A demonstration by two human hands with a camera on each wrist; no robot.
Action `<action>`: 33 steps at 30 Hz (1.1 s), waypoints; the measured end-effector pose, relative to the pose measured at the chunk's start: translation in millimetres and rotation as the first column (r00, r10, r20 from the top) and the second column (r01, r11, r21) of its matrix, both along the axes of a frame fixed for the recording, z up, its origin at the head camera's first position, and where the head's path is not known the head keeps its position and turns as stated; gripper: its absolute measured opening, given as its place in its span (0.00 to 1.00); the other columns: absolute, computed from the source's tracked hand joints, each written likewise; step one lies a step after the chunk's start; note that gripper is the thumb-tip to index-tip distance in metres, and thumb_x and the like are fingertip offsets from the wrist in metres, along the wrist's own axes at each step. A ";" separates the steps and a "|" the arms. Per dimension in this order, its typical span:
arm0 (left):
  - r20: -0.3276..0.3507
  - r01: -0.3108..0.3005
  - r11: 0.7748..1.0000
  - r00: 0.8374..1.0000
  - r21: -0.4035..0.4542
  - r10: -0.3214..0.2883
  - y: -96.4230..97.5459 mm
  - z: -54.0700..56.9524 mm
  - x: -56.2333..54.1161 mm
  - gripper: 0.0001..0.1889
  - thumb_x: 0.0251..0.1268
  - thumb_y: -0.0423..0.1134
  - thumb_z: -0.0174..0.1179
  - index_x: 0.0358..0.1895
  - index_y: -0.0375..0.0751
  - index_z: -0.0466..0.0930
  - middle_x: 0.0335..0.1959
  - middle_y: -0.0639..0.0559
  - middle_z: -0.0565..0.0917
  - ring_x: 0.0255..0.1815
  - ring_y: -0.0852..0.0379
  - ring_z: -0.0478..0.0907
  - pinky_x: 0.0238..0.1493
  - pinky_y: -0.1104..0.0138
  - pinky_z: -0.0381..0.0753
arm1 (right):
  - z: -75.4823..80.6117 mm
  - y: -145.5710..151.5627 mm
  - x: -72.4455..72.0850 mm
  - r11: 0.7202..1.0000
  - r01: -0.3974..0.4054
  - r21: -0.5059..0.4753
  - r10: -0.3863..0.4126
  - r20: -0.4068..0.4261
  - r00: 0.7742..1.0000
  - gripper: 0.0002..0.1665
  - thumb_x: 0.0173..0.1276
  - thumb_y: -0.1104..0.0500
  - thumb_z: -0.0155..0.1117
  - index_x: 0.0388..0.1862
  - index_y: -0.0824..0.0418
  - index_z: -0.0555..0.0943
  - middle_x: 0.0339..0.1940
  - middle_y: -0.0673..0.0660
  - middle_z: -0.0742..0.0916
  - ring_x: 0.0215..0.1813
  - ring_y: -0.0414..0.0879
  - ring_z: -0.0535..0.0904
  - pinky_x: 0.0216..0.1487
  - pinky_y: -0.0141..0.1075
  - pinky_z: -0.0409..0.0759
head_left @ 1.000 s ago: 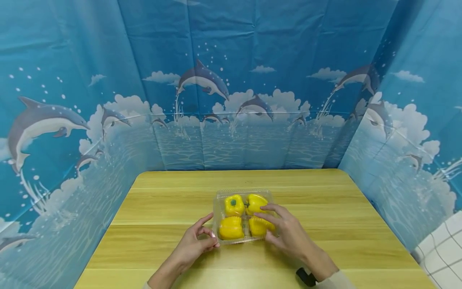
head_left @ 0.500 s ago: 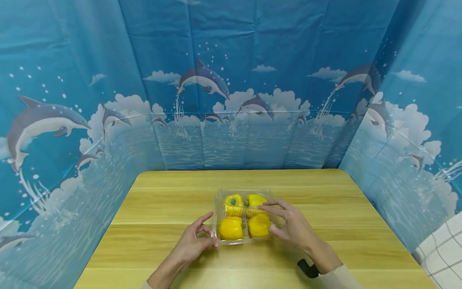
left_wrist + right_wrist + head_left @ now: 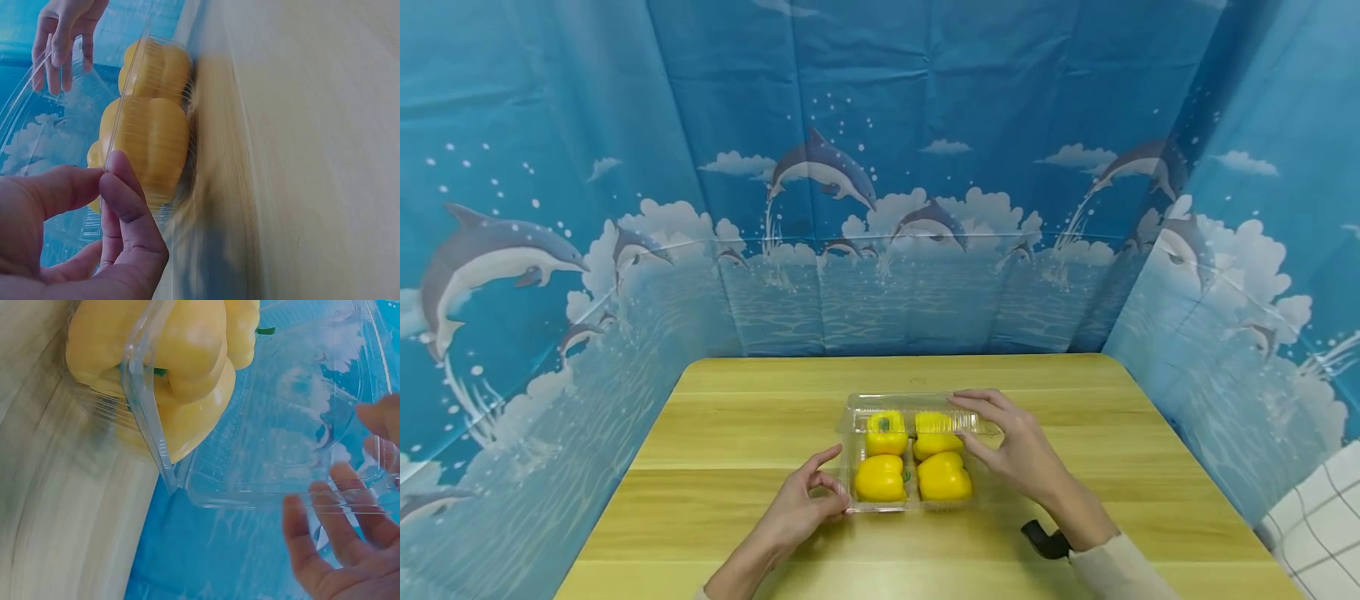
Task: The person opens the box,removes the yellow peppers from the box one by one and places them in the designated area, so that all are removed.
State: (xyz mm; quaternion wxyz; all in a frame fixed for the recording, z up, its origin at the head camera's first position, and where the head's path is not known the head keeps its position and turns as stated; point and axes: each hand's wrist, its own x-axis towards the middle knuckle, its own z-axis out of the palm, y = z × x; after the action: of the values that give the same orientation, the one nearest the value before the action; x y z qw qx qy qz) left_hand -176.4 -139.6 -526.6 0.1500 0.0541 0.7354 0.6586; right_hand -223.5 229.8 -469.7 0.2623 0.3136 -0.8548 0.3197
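A clear plastic clamshell container holds several yellow bell peppers, set in two rows. Its hinged lid stands tilted up over the far row, while the near row is uncovered. With thumb and index finger my left hand pinches the rim at the container's near left corner; the left wrist view shows this pinch closely. My right hand holds the lid at its right side. In the right wrist view the thumb lies on one side of the lid's edge and the fingers on the other.
The container stands on a wood-grain table. A blue curtain printed with dolphins surrounds the table's back and sides. A black strap hangs at the right wrist. White tiles show at the lower right.
The lid has swung up and back from over the peppers, baring the near row. My right hand has risen away from me with it. My left hand has stayed at the corner.
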 end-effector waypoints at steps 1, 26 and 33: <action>0.004 0.000 1.000 1.000 0.003 0.000 0.0 -0.1 0.2 0.50 0.76 0.27 0.72 0.96 0.36 0.56 0.50 0.44 0.87 0.46 0.50 0.92 0.54 0.60 0.96 | -0.5 -0.4 -0.4 1.000 0.014 -0.014 -0.014 -0.001 1.000 0.34 0.72 0.69 0.85 0.76 0.58 0.89 0.71 0.59 0.92 0.66 0.58 0.93 0.56 0.54 0.97; 0.036 -0.008 0.999 0.999 0.035 0.007 -0.6 -4.1 0.6 0.48 0.81 0.29 0.72 0.96 0.37 0.55 0.50 0.44 0.87 0.48 0.50 0.94 0.55 0.59 0.96 | -19.4 6.7 -40.0 0.887 0.094 -0.452 0.111 0.407 0.907 0.20 0.97 0.61 0.55 0.77 0.72 0.74 0.78 0.69 0.83 0.81 0.66 0.83 0.70 0.19 0.84; 0.034 -0.011 0.999 0.999 0.045 0.009 -0.5 -3.6 -0.8 0.48 0.81 0.28 0.71 0.97 0.38 0.54 0.50 0.44 0.87 0.47 0.50 0.94 0.56 0.59 0.96 | -23.3 12.1 -49.2 0.881 0.103 -0.462 0.153 0.483 0.862 0.27 0.97 0.61 0.57 0.87 0.65 0.70 0.82 0.72 0.80 0.84 0.71 0.79 0.69 0.17 0.82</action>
State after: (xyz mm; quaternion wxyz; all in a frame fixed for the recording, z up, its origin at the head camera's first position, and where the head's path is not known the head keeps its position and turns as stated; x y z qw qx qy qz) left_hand -177.2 -140.1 -530.3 0.1577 0.0427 0.7181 0.6765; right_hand -272.7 241.9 -493.0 0.0927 0.1565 -0.7847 0.5926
